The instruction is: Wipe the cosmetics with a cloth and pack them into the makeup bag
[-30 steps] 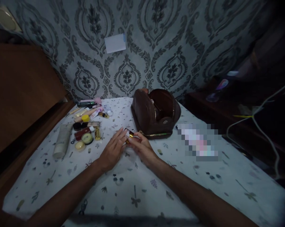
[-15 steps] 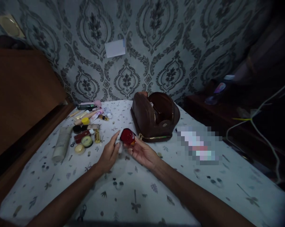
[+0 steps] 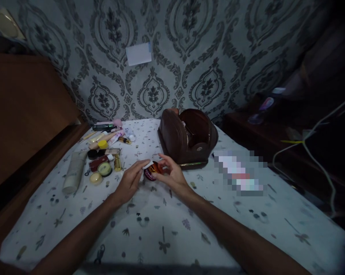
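Near the middle of the cloth, a small dark-red and amber jar [image 3: 151,172] is between my hands. My right hand [image 3: 172,176] grips it from the right, thumb at its lower side and fingers behind. My left hand [image 3: 130,179] is closed on a small white piece [image 3: 148,164] pressed against the jar's upper left side; what this piece is, I cannot make out. Just behind my right hand stands an unzipped brown bag [image 3: 175,137]. Left of my hands lie a gold tube [image 3: 117,163], a green-topped round jar [image 3: 104,169] and a cream round jar [image 3: 96,178].
A large squeeze tube [image 3: 74,172] and several brushes and cosmetics [image 3: 103,137] lie on the left of the patterned cloth [image 3: 126,236]. A blurred-out item [image 3: 241,172] is on the right. Beyond the edge are a bottle [image 3: 264,109] and a white cable [image 3: 318,168].
The jar has been turned and lowered slightly, so its amber part and lettering now show. My right hand's fingers have shifted around it; the view has tilted slightly.
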`<state>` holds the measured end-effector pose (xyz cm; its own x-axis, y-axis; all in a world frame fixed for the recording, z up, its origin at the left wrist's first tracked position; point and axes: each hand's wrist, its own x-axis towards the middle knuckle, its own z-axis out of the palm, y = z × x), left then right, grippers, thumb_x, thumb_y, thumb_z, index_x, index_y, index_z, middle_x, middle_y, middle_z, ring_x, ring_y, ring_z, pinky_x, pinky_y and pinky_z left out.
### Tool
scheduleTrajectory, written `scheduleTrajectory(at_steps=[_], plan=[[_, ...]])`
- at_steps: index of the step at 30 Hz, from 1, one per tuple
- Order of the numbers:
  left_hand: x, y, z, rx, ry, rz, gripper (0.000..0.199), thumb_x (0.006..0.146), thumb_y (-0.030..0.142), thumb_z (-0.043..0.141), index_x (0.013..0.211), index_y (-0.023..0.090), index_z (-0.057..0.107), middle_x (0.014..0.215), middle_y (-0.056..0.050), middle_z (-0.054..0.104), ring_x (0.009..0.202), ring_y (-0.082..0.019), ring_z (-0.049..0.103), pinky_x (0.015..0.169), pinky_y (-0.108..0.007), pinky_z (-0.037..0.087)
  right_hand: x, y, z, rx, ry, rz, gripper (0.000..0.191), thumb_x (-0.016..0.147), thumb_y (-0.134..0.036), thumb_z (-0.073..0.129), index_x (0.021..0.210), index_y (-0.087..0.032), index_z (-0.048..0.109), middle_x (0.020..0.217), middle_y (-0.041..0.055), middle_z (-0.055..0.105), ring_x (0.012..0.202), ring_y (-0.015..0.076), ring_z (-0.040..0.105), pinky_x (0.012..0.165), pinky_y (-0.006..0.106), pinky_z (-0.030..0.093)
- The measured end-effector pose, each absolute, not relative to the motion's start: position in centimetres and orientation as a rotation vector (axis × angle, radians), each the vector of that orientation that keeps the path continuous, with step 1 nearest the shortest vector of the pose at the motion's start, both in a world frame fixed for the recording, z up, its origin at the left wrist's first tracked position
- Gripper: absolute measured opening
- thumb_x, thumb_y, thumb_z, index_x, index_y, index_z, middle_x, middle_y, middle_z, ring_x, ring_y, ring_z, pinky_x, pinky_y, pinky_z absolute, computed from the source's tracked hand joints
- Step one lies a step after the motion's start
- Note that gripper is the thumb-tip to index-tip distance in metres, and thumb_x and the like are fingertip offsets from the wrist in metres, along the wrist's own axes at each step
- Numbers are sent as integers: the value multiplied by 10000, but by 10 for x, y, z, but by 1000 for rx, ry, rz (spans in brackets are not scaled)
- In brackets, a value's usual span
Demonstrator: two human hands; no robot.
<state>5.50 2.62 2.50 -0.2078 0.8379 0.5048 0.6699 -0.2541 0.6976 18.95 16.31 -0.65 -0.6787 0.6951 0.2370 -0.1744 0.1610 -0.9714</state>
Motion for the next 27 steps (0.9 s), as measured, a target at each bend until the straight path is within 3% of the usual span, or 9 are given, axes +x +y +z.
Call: scheduleTrajectory(at_steps=[5,11,16,19,23,27], plan=[[57,25,17,2282,1738,1285,421,1000,136,329,1365,213,524,1402,-136,546,1365,-218,450,1109,-431,415,191,159,-9,-461,-1989,1164,861,633,-271,788,1411,-223,423,996,38,615,878,197,596,838,362,508],[57,25,11,2539,1718,1099,494,951,36,351,1409,198,440,1370,-175,557,1385,-263,415,1093,-537,419,197,150,-6,-368,-2155,1076,996,648,-198,738,1515,-225,249,1051,50,601,938,216,592,883,385,504],[53,24,18,2164,1818,1157,380,998,150,323,1286,202,564,1309,-154,573,1215,-225,566,999,-421,501,197,144,-7,-341,-2203,1194,1070,638,-203,770,1536,-237,189,1057,35,590,921,197,593,852,347,508],[56,26,23,1958,1837,1177,364,1021,242,305,1259,193,577,1244,-134,601,1164,-215,587,999,-391,480,196,144,-7,-398,-2204,1172,1044,634,-203,762,1524,-239,219,1034,31,581,908,194,585,832,337,503],[60,28,24,1855,1917,1065,415,965,407,496,1322,196,502,1234,-123,581,1158,-252,558,989,-395,457,196,148,-8,-514,-2223,1096,955,669,-253,735,1499,-206,266,1019,49,581,909,217,585,821,358,500],[61,27,24,1792,2015,940,531,892,472,605,1333,205,478,1129,-76,529,1065,-237,556,930,-370,470,196,154,-10,-440,-2350,1051,1015,663,-309,755,1519,-193,222,1080,81,585,971,251,581,852,391,488]])
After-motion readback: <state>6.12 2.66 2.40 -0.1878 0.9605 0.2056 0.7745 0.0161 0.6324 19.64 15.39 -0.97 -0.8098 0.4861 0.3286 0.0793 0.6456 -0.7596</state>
